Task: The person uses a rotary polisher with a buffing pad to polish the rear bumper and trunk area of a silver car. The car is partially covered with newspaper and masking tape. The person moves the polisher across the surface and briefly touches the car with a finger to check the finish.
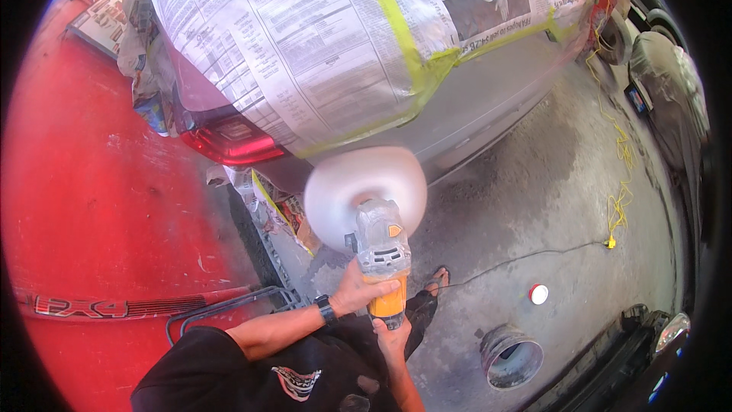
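A grey car (488,99), masked with newspaper (305,46) and yellow tape (404,38), is mid-polish at its rear corner, where the blurred pad (358,187) of a polisher (383,259) presses, left hand (358,290) and right hand (393,336) wrapped tight around it; sweeping onward likely demands steady, even pressure.

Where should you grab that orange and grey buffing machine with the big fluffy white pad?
Grip the orange and grey polisher by its narrow orange body, coming from behind, away from the white round pad. The left hand wraps it near the grey head; the right hand holds the rear end. The pad looks blurred, probably spinning.
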The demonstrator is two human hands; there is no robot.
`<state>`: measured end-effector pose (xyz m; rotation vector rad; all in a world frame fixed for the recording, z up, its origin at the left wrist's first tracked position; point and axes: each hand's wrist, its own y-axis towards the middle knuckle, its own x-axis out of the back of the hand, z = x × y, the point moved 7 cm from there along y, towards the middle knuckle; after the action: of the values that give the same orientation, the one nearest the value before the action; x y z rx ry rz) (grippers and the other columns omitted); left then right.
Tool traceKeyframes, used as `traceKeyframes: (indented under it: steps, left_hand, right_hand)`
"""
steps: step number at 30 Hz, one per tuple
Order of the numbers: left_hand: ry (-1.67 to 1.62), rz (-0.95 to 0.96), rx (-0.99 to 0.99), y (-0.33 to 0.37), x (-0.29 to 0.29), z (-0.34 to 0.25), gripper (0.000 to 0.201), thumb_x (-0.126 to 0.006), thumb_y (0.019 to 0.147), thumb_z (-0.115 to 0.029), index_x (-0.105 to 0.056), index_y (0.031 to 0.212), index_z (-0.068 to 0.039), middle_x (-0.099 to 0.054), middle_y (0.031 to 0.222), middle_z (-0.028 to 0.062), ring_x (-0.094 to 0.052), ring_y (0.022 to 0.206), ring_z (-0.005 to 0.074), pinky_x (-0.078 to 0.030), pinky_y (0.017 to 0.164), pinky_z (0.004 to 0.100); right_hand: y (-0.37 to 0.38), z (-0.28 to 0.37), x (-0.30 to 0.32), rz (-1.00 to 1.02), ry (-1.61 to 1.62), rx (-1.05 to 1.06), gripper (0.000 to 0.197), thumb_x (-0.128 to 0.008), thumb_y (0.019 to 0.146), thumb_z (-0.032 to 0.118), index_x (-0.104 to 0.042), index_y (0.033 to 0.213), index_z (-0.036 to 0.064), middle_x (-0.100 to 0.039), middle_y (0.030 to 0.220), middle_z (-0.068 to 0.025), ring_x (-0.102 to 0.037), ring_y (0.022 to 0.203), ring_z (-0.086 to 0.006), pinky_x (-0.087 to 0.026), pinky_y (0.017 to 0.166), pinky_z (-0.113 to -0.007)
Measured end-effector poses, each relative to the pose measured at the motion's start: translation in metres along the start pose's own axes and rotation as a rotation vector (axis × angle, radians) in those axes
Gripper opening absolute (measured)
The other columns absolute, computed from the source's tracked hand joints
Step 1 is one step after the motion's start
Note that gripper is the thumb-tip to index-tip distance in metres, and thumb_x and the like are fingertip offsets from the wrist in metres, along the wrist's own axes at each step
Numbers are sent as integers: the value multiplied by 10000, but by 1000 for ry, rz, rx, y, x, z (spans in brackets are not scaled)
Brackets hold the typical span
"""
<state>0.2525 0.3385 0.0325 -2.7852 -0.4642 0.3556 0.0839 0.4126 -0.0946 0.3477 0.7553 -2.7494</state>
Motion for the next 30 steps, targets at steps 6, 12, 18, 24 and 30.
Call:
traceKeyframes:
  steps: [6, 12, 18, 24, 30]
  left_hand:
    - [-26, -16, 11, -7, 9, 8, 538, -836, 853, -110, -593, 1322, -9, -696, 1230, 65, -664, 1123, 152, -550, 987, 358]
    - [-45, -81, -41, -26, 11, -13, 513, -844, 841, -120, -624, 1290, -4, -704, 1221, 68, -668, 1106, 151, -551, 978, 347]
    - [-50, -45, 3, -22, 7, -7, 510, -843, 844, -127, -629, 1291, -6, -712, 1209, 67, -677, 1092, 151, -553, 974, 337]
    - [-85, -130, -28, -21, 8, -1, 491, -847, 841, -109, -641, 1272, 2, -719, 1203, 71, -689, 1078, 153, -562, 970, 342]
    - [139, -65, -29, -47, 4, -12, 556, -885, 808, -172, -651, 1277, 13, -725, 1215, 85, -698, 1071, 169, -562, 972, 347]
  right_hand:
    - [1, 32, -2, 61, -147, 57, 628, -942, 749, 314, -685, 1190, -51, -762, 1074, -113, -722, 992, -186, -561, 873, -340]
    - [4, 36, -11, 196, -129, 87, 653, -944, 752, 350, -680, 1187, -59, -761, 1063, -113, -716, 983, -175, -562, 874, -344]
    - [-13, 25, -13, 88, 53, 20, 692, -945, 753, 388, -670, 1196, -67, -759, 1060, -108, -714, 972, -170, -562, 874, -336]
    - [16, 41, 1, 204, -156, 64, 695, -947, 747, 394, -673, 1188, -69, -761, 1052, -107, -716, 968, -169, -566, 865, -337]
    - [-25, 12, -2, 226, 88, 2, 799, -937, 747, 483, -634, 1241, -66, -719, 1132, -83, -687, 1031, -166, -543, 908, -328]
